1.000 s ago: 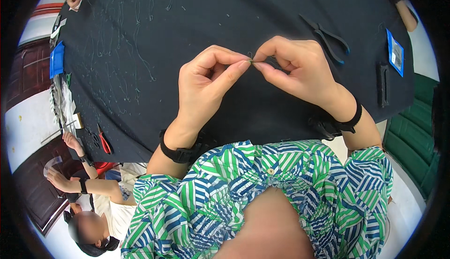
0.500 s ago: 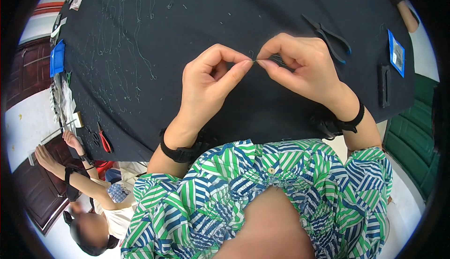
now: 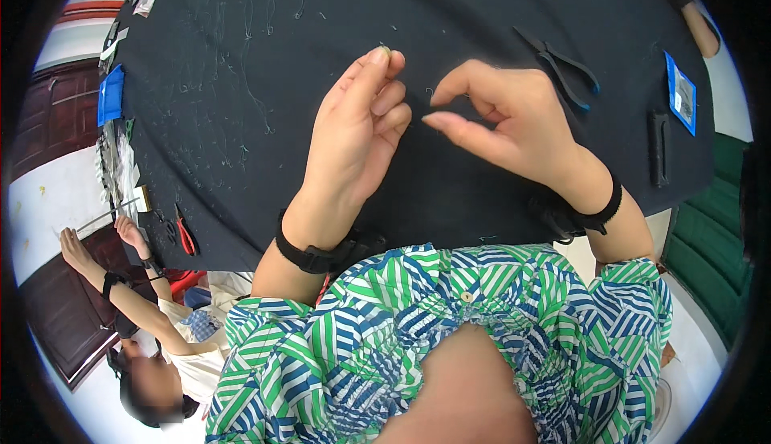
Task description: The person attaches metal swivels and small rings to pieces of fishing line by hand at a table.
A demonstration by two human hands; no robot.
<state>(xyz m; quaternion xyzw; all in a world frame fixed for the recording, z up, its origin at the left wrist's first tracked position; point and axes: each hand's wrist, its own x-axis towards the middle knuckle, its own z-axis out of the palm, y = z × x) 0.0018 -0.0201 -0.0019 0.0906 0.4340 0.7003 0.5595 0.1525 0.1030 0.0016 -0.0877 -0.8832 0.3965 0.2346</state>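
Observation:
My left hand (image 3: 353,122) is raised over the black cloth with thumb and forefinger pinched together. A tiny yellow-green bit (image 3: 386,49) shows at its fingertips, too small to name. Across from it, my right hand (image 3: 510,118) has thumb and forefinger apart in a curve, with nothing visible between their tips. A small thin hook-shaped piece (image 3: 430,92) appears beside the right forefinger; whether it touches that finger or lies on the cloth I cannot tell.
Dark-handled pliers (image 3: 558,66), a blue packet (image 3: 681,94) and a black bar (image 3: 658,148) lie at right on the black cloth (image 3: 450,195). Fine threads with hooks (image 3: 249,34) spread at left. Red-handled pliers (image 3: 185,235) lie near a co-worker's arm (image 3: 128,303).
My hands have parted from their fingertip-to-fingertip pinch. The left moved up and slightly left, still pinching; the right stayed nearly in place and its thumb and forefinger spread.

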